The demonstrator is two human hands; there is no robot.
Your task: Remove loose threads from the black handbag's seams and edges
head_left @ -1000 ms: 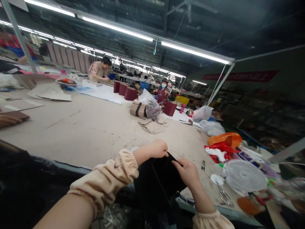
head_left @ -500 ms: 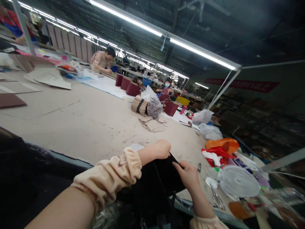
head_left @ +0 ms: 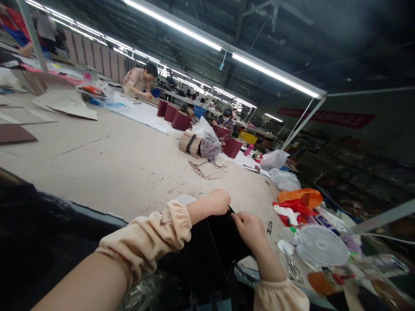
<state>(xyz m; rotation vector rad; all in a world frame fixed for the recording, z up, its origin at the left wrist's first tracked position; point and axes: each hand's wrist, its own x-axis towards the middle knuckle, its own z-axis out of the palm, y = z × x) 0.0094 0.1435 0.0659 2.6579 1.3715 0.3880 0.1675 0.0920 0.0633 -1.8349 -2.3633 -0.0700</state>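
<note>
A dark black piece (head_left: 223,237), like a cloth or leather panel with a seam line down it, hangs over the near edge of the table. My left hand (head_left: 219,202) is closed on its top edge, fingertips turned away from the camera. Just to the right, my right hand (head_left: 250,230) pinches the same edge between thumb and fingers, close to the left. Pale sleeve covers sit on both forearms. The lower part of the black piece is lost in shadow.
The pale worktable (head_left: 129,172) holds cardboard scraps (head_left: 207,168), a strapped bundle (head_left: 189,144) and maroon pieces (head_left: 181,121). On the right lie a white fan (head_left: 322,245), scissors (head_left: 294,270), a small clip-like tool (head_left: 269,227) and an orange bag (head_left: 304,198). Co-workers (head_left: 138,81) stand beyond.
My right hand has shifted up and left along the edge of the black piece, nearer my left hand. My left hand stays closed on it, almost unmoved.
</note>
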